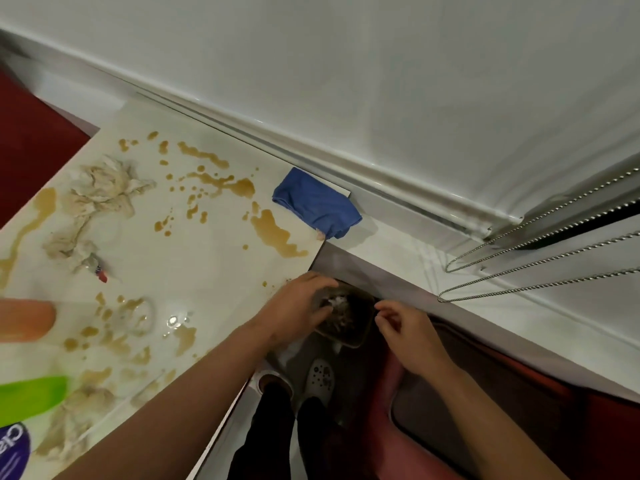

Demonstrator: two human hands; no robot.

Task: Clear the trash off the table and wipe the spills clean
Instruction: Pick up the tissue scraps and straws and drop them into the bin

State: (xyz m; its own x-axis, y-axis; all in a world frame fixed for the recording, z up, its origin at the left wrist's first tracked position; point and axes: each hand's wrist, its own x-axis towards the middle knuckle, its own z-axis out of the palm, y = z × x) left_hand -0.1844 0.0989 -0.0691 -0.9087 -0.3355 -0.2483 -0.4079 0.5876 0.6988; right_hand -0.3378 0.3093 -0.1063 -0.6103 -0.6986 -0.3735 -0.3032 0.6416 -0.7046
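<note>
At the near edge of the view two forearms reach forward over the table's corner. Below them stand two feet in white perforated clogs [320,377] on the floor. The left hand [298,306] sits at the table edge with its fingers curled down toward a dark bin [360,332] on the floor beside the table; whether it holds anything I cannot tell, as the fingertips are blurred against the crumpled trash [334,308] inside the bin. The right hand [403,329] hovers just beside the bin's far rim, fingers loosely curled and thumb near the forefinger, with nothing visible in its grip.

On the pale table [207,271], at the near left, lie a purple labelled item [14,448], a green object [33,398] and an orange one [26,318], all cut by the frame's edge. Soaked crumpled tissue [74,420] lies near the green object. Brown spills [273,233] spread in puddles and drops across the surface. Farther in, a larger wad of stained tissue [100,195] lies on the left, with a small red and blue wrapper [101,273] at its near end. At the table's far corner a folded blue cloth [315,204] overhangs the edge. Beyond it runs a white wall, with bead chains [540,251] hanging at the right.
</note>
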